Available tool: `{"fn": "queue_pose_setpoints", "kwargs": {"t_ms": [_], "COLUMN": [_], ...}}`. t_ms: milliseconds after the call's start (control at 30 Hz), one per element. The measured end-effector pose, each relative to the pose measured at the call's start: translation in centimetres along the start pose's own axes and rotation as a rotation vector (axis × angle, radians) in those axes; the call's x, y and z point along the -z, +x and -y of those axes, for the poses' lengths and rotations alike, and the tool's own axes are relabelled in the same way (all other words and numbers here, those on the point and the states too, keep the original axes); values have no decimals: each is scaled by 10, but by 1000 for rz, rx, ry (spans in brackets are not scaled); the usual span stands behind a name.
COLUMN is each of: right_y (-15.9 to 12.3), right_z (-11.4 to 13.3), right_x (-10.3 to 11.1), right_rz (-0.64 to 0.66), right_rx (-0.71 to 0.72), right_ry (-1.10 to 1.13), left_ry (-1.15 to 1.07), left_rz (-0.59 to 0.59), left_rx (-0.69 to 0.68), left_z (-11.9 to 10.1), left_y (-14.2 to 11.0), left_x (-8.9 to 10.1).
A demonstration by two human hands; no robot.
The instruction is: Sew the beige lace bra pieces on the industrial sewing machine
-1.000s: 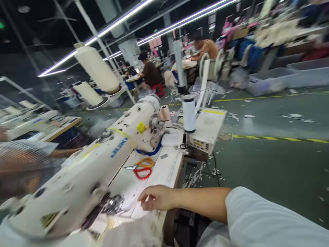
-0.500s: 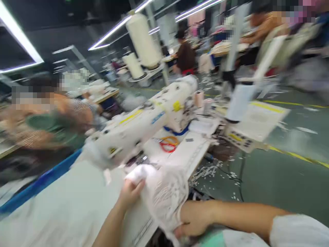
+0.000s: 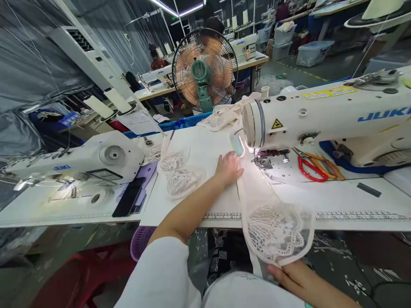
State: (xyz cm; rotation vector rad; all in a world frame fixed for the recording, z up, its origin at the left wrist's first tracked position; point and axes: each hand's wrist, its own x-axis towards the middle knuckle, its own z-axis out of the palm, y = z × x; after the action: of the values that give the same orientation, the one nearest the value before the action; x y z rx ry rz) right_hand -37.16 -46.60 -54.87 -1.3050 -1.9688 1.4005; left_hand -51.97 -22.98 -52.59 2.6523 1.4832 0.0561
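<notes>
Lace piece (image 3: 272, 226) straddles front edge of table (image 3: 205, 143), cup hanging partly over, pale band (image 3: 252, 184) running up beside presser foot (image 3: 265, 163). Your right hand (image 3: 293, 276) grips cup's lower rim, seemingly taking its weight so band lies untwisted. Your left hand (image 3: 228, 168) rests palm down, fingers loosely extended at band's left edge, likely keeping cloth flat. Sewing machine (image 3: 308, 107) stands to right; red-handled scissors (image 3: 301, 166) under its arm, probably for quick reach. Second lace piece (image 3: 180, 182) lies to left, apart from band.
</notes>
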Motion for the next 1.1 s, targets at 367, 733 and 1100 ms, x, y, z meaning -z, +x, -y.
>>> {"fn": "queue_pose_setpoints", "kwargs": {"t_ms": [367, 733, 1100], "right_y": [-5, -6, -22], "right_z": [-8, 0, 5], "right_x": [0, 5, 17], "right_rz": [193, 125, 65], "right_rx": [84, -102, -200], "right_ry": [-177, -2, -48], "left_ry": [27, 69, 52], "left_rz": [16, 71, 42], "left_rx": [-501, -372, -322], "left_z": [-16, -22, -32], "left_y": [-28, -9, -7], "left_x": [-15, -11, -9]}}
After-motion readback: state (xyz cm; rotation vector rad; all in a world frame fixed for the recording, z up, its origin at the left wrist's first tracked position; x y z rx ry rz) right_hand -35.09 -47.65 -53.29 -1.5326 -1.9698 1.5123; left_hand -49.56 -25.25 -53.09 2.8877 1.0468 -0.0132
